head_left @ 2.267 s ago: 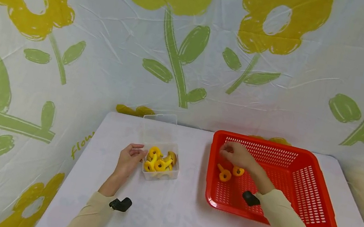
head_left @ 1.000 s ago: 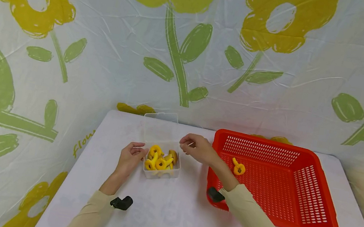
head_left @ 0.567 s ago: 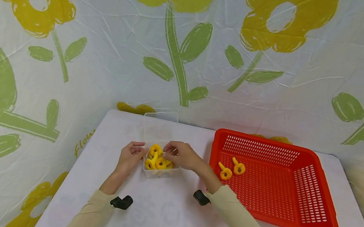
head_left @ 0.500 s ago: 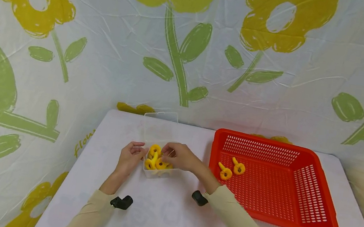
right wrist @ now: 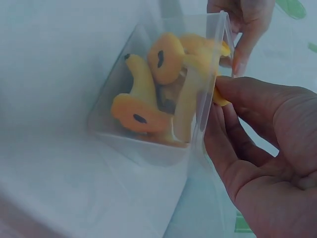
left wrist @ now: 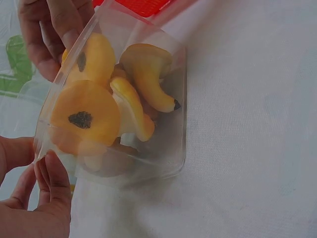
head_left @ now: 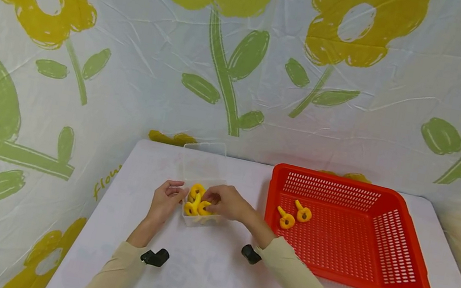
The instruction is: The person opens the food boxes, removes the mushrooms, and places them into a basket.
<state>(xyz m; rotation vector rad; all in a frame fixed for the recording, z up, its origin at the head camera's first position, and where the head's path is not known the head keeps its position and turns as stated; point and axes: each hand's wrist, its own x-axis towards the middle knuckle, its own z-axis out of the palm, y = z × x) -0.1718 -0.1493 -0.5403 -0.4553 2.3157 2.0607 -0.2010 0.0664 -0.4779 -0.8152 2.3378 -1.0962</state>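
A clear plastic box [head_left: 197, 220] stands on the white-covered table with its lid [head_left: 203, 162] raised at the back. Several yellow-orange toy mushrooms [left wrist: 81, 119] with dark stem ends lie heaped inside it. My left hand [head_left: 164, 203] pinches the box's left rim between thumb and fingers. Reaching in from the right, my right hand [head_left: 227, 202] has its thumb and fingers on a yellow mushroom [right wrist: 221, 96] at the box's opening. Most of that mushroom is hidden behind the fingers. Two more mushrooms, one at the left [head_left: 286, 220] and one beside it [head_left: 303, 213], lie in the red basket.
The red perforated basket [head_left: 420, 275] stands on the table [head_left: 210, 284] to the right of the box. Behind and to the left hangs a flower-printed cloth [head_left: 132, 70]. Both forearms wear long sleeves, with a small black camera [head_left: 250, 254] at the right wrist.
My right hand has moved left from over the red basket into the plastic box and dipped among the mushrooms. The left hand has stayed at the box's rim.
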